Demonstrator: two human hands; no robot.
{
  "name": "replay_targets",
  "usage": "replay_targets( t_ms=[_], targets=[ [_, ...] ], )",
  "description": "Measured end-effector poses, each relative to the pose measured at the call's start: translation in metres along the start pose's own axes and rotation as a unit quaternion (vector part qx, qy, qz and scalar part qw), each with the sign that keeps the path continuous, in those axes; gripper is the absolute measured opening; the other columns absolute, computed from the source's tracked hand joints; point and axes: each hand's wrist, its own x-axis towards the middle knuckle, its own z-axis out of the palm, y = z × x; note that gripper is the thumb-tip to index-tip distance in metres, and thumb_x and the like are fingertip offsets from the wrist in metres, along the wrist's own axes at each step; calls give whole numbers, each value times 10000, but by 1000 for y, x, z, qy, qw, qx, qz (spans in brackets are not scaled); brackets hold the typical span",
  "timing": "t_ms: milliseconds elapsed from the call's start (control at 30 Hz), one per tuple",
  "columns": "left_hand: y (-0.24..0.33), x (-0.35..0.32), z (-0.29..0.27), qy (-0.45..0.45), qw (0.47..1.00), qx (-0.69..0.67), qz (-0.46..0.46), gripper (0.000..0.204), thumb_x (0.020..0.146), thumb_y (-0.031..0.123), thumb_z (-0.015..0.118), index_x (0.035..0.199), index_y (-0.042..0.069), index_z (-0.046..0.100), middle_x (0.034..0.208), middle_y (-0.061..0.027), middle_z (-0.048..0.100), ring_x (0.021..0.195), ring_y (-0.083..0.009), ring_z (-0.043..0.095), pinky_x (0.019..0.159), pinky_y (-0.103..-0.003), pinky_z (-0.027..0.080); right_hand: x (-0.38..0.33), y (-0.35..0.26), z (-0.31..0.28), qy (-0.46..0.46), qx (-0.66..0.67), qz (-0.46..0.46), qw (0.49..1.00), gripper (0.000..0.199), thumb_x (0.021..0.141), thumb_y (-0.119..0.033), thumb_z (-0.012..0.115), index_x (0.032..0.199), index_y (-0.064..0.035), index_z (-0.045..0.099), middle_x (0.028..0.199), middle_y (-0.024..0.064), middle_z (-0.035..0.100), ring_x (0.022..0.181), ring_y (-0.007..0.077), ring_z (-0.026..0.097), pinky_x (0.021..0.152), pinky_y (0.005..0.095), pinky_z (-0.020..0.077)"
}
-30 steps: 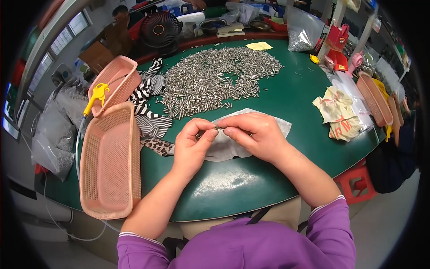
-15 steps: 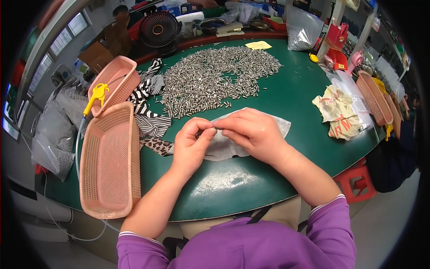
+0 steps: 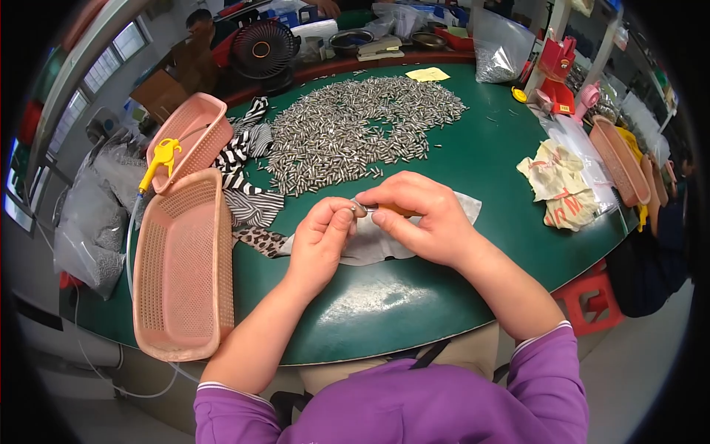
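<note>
One small metal piece [image 3: 360, 211] pinched above the table [image 3: 481, 148]

The left hand [image 3: 316, 240] grips the piece between thumb and forefinger, inward from the middle of the table's near edge; the fingertips hide much of it. The right hand [image 3: 423, 216] grasps a slim orange-handled tool [image 3: 400, 210], its metal end pointing at the piece. Whether they touch cannot be told. Below the hands lies a pale cloth [image 3: 370, 250]. Beyond it, toward the far edge, spreads a pile of small metal cylinders [image 3: 325, 140]; a pink mesh basket [image 3: 181, 274] stands at the left edge.

To work well here, the left pinch should be firm yet clear of the tool's end. Tool and piece are probably best lined up straight, with light pressure, since something so small could slip or twist. Staying over the cloth should help catch a dropped piece.
</note>
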Motion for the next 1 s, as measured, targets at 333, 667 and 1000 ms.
replay_targets(
  t_ms=[333,667,1000],
  targets=[
    [-3,1,1,22,998,39,40,143,967,176,548,983,37,578,814,27,529,745,-59,485,699,-200,413,-1,5,6,14,42,-17,999,223,805,-83,637,1022,-81,689,822,106,680,731,238,657,644,331,515],
    [1,4,-2,-10,983,166,81,159,965,167,537,913,29,597,831,-2,549,742,-85,501,690,-229,425,0,-2,-2,-5,-157,-88,984,238,791,-47,663,1025,-76,700,917,67,694,815,229,654,707,323,516],
    [1,4,1,7,987,128,92,166,975,202,531,912,55,579,828,25,512,702,-46,450,599,-178,363,-2,6,7,44,-4,-52,998,200,809,-103,650,1003,-113,699,783,69,669,710,231,639,638,332,504]
  ],
)
